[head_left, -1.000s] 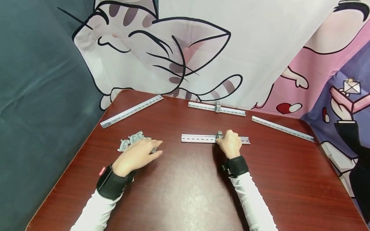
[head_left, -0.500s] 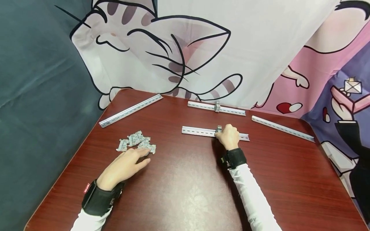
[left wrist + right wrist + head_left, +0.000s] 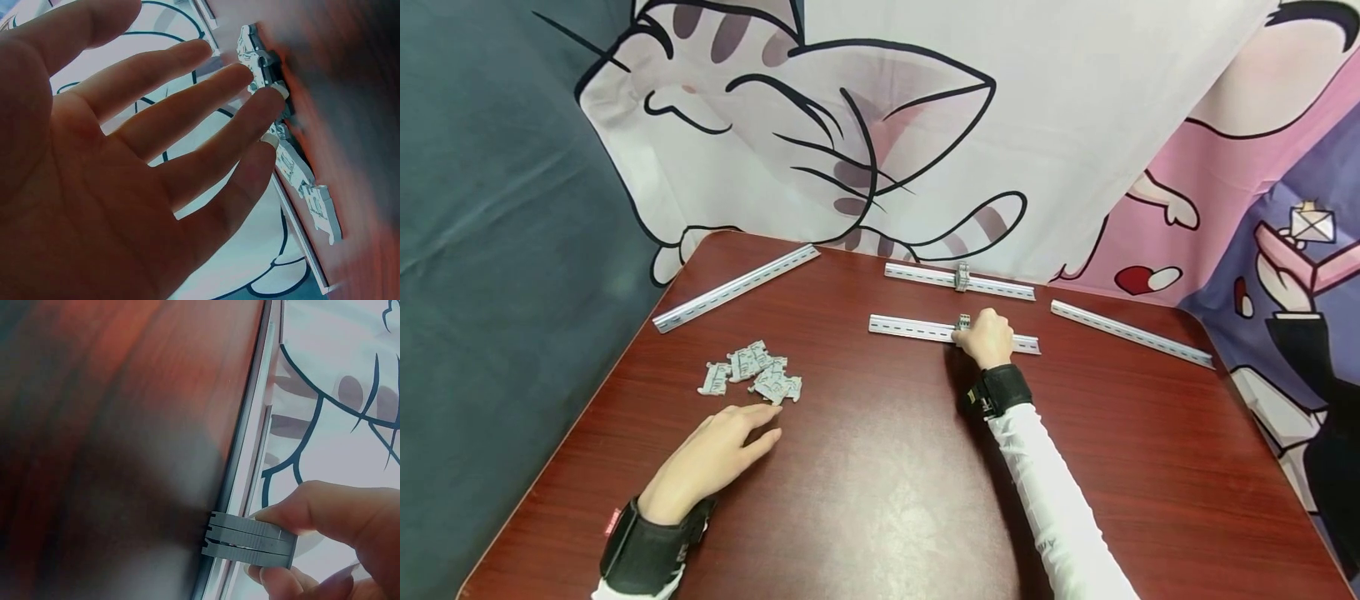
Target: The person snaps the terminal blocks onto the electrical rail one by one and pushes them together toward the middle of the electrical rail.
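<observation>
Grip on the right hand point(image 3: 987, 337) has the layered gray plastic block point(image 3: 253, 540) pinched across the nearest silver slotted metal rail point(image 3: 910, 327), left hand point(image 3: 711, 457) fingers loosely spread left of that rail, so I'd square the block and press evenly.

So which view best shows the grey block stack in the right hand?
The right wrist view: the grey block stack is large there, its layers distinct, pinched by the right hand. The head view shows it small and partly hidden by that hand. The left wrist view doesn't show it.
</observation>
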